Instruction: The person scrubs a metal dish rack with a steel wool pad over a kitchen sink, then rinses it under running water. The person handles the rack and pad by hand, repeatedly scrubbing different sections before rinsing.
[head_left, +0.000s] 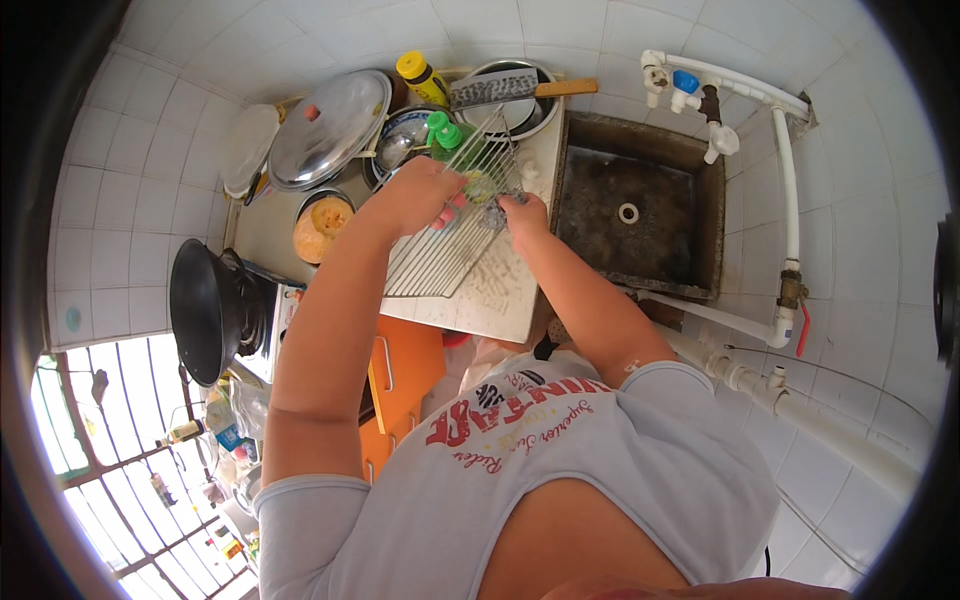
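My left hand (424, 196) grips a metal wire rack (433, 266) by its left side, tilted above the countertop (504, 304). Between the fingers of my right hand (526, 217) is a grey scouring pad (491, 217), apparently steel wool, pressed to the right side of the rack. Behind the bars stands a green bottle (466, 146) with a bright green cap, partly covered by the wires. A yellowish round thing shows through the rack near my hands, too obscured to name.
To the right is a dark stone sink (637, 240) below white taps (679, 94). A cleaver (499, 88) lies across stacked basins (551, 120). A yellow bottle (424, 75), a large pot lid (330, 131), a cut pumpkin (324, 229) and a black wok (202, 311) stand leftward.
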